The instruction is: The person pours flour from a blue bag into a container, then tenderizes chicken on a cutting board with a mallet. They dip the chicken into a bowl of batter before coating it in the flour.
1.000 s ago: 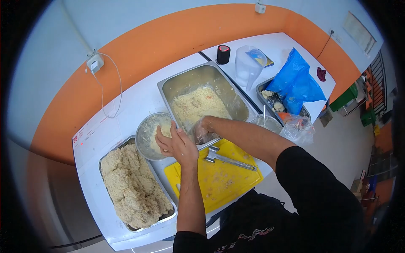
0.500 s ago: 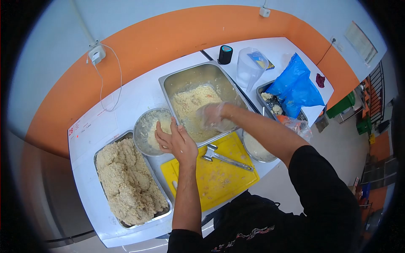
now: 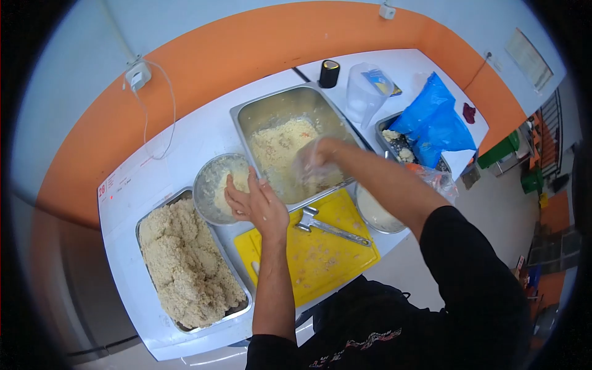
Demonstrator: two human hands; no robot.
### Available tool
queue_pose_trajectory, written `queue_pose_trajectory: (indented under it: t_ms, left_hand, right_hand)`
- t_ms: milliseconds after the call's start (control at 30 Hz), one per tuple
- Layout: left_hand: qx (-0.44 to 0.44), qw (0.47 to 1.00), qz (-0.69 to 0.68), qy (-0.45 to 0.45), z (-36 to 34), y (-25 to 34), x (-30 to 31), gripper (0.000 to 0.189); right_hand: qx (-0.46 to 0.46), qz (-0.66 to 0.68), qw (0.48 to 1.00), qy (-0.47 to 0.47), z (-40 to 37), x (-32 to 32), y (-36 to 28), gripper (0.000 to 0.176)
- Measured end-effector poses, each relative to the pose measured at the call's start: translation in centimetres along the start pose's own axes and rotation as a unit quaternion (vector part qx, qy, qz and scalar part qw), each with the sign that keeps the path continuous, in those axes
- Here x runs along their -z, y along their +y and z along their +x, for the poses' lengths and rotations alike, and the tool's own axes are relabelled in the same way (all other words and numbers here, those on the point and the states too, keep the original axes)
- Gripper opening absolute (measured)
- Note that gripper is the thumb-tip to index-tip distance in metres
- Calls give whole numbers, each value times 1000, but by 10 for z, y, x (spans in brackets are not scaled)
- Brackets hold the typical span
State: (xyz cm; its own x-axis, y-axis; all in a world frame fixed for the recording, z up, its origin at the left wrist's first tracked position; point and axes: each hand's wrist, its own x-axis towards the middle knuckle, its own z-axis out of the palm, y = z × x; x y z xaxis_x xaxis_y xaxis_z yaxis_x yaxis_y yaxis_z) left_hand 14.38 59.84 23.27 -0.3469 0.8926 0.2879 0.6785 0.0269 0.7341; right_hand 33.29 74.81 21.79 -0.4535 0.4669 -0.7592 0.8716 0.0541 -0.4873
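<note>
We are logging 1 pale portion (image 3: 226, 195) under the spread left hand (image 3: 258, 206) over the round bowl (image 3: 206, 172), gloved right hand (image 3: 316, 161), grasp unclear, sitting in the deep tray (image 3: 271, 111): loose crumb is risking spilling onto the bench (image 3: 185, 139) if tipped.

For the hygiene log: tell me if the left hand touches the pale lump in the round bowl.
Touching. Head view: the left hand lies flat on the pale lump in the round bowl, no gap.
</note>
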Motion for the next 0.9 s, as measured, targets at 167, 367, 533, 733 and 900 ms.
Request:
queue_pose_trajectory:
  t_ms: [167,367,533,733,900]
  left_hand:
    - [-3,1000,9,13,1,-5,-2,40]
    - [-8,1000,8,0,3,-3,-1,40]
    - [-3,1000,-2,-5,2,0,1,40]
    - [-14,1000,14,12,2,-4,-3,40]
    - [-6,1000,10,10,1,-2,-2,39]
  right_hand:
    - [36,-271,961,34,23,25,53,32]
    - [120,-356,925,61,34,-8,52,28]
    - [113,-235,965,-38,43,11,22,34]
    - [66,-342,935,66,74,25,19,31]
    - [79,-324,924,185,43,29,33,43]
